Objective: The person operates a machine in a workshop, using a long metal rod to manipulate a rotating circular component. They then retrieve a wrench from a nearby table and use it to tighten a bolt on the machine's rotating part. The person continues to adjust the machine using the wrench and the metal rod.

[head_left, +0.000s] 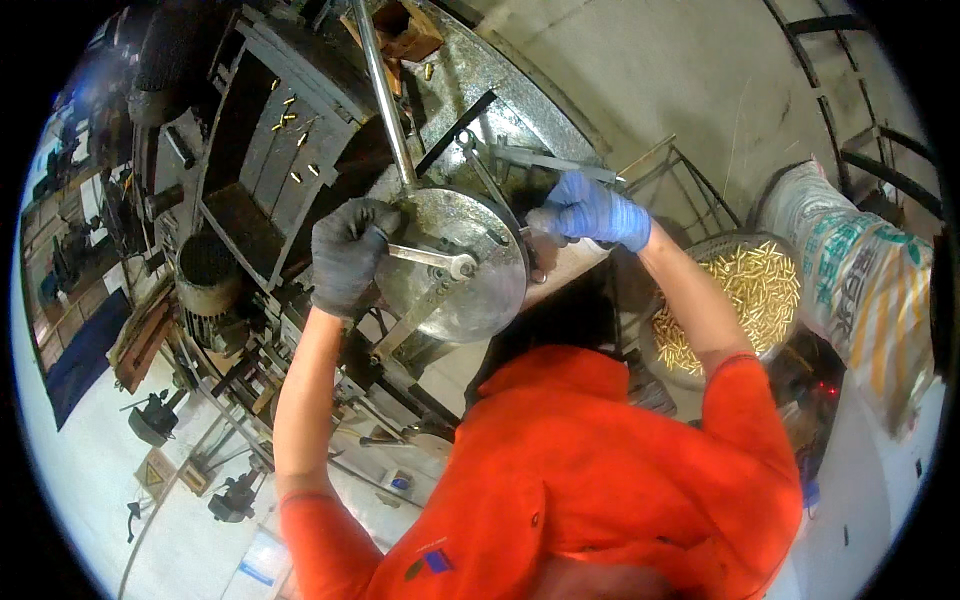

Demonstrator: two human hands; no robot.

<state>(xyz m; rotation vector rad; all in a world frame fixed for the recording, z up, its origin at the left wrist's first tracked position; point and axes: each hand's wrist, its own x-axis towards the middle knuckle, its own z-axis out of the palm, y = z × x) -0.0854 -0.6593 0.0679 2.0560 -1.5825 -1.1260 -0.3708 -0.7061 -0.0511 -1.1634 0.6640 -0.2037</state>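
Observation:
My left hand (350, 255), in a dark grey glove, is closed round the handle of a wrench (425, 256). The wrench's head sits at a fastener near the middle of a round metal disc (455, 308). A metal arm (410, 325) runs from that middle toward the lower left. At the disc's right rim is my right hand (595, 212), in a blue glove with greyed fingertips. Its fingers are bent together beside the rim; what they hold, if anything, is hidden. Behind it a second wrench (482, 165) and a flat grey tool (555, 163) lie on the metal bench.
A steel rod (385, 95) rises beyond the disc. Dark machinery (250, 190) with scattered brass pieces (285, 120) fills the left. Right of me are a basket of small brass pieces (745, 300) and a printed woven sack (850, 270). A wooden box (405, 35) stands on the bench.

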